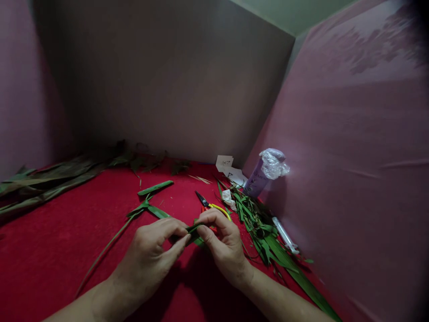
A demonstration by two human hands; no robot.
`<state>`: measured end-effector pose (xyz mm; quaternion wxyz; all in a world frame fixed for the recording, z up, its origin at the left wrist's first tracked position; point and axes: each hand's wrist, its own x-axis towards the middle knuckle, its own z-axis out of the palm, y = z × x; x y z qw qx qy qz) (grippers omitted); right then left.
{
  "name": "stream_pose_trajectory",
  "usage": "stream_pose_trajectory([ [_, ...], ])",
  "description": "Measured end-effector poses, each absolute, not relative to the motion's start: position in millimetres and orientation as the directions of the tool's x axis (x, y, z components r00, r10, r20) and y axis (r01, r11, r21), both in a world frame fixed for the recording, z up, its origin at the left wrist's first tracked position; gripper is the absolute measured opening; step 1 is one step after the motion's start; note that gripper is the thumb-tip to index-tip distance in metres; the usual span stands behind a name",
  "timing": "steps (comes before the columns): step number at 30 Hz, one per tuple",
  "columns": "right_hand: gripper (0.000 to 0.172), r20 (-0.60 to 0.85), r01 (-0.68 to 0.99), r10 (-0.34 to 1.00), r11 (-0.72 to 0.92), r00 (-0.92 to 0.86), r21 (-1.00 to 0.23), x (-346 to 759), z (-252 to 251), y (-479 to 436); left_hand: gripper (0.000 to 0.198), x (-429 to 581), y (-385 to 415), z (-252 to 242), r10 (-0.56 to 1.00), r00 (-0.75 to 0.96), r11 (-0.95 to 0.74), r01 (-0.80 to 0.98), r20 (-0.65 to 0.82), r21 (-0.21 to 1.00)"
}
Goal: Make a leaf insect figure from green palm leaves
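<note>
Between my two hands is a folded green leaf strip (193, 229), partly hidden by the fingers. My left hand (156, 248) pinches its left end between thumb and fingers. My right hand (223, 248) grips the other end the same way, close beside the left. Just beyond the right hand lie scissors (203, 200) with dark blades and yellow and red handles, partly covered by that hand. A leaf piece on a long thin stalk (110, 243) rests to the left of my left hand, and a rolled green leaf piece (156, 188) lies behind it.
Green leaf scraps (251, 214) are heaped at the right, near a clear plastic syringe-like tube (284, 235). A purple container (256, 179) topped with crumpled plastic stands by the pink wall. Thin sticks (200, 179), paper cards (224, 163) and long leaves (53, 179) lie along the back of the red cloth.
</note>
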<state>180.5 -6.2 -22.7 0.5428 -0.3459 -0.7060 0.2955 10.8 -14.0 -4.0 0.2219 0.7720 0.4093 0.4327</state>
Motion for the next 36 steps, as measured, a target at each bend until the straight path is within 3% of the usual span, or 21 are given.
stream_pose_trajectory([
  [8, 0.005, 0.567, 0.094, 0.813, 0.580, -0.133, -0.809, 180, -25, -10, 0.011, 12, -16, -4, 0.854, 0.257, -0.521, 0.404, 0.453, 0.752],
  [13, 0.005, 0.570, 0.126, 0.810, 0.585, -0.134, -0.801, 179, -23, -9, 0.010, 12, -16, -2, 0.821, 0.308, -0.571, 0.437, 0.481, 0.695],
  [16, 0.009, 0.552, 0.217, 0.833, 0.546, -0.036, -0.810, 178, -22, -8, 0.009, 9, -14, -3, 0.787, 0.293, -0.611, 0.494, 0.543, 0.618],
  [19, 0.015, 0.455, 0.275, 0.890, 0.430, 0.031, -0.860, 176, -22, -9, 0.010, 5, -11, -6, 0.708, 0.322, -0.670, 0.588, 0.628, 0.453],
  [22, 0.030, 0.333, 0.255, 0.937, 0.349, -0.105, -0.902, 173, -25, -11, 0.016, 3, -11, -8, 0.574, 0.416, -0.739, 0.634, 0.705, 0.228],
  [27, 0.028, 0.251, 0.178, 0.956, 0.276, -0.151, -0.945, 168, -28, -15, 0.028, 10, -17, -4, 0.251, 0.574, -0.744, 0.630, 0.779, -0.224],
  [30, 0.028, 0.243, 0.192, 0.961, 0.265, -0.130, -0.945, 169, -29, -13, 0.027, 14, -19, -4, 0.191, 0.636, -0.698, 0.624, 0.747, -0.352],
  [32, 0.029, 0.255, 0.203, 0.960, 0.275, -0.119, -0.940, 172, -29, -10, 0.021, 15, -18, -6, 0.246, 0.619, -0.732, 0.623, 0.746, -0.276],
  [33, 0.029, 0.261, 0.210, 0.959, 0.279, -0.112, -0.937, 173, -28, -9, 0.017, 16, -17, -7, 0.305, 0.585, -0.761, 0.624, 0.751, -0.177],
  [36, 0.026, 0.267, 0.224, 0.954, 0.292, -0.134, -0.930, 177, -25, -5, 0.015, 14, -11, -8, 0.578, 0.353, -0.747, 0.593, 0.736, 0.302],
])
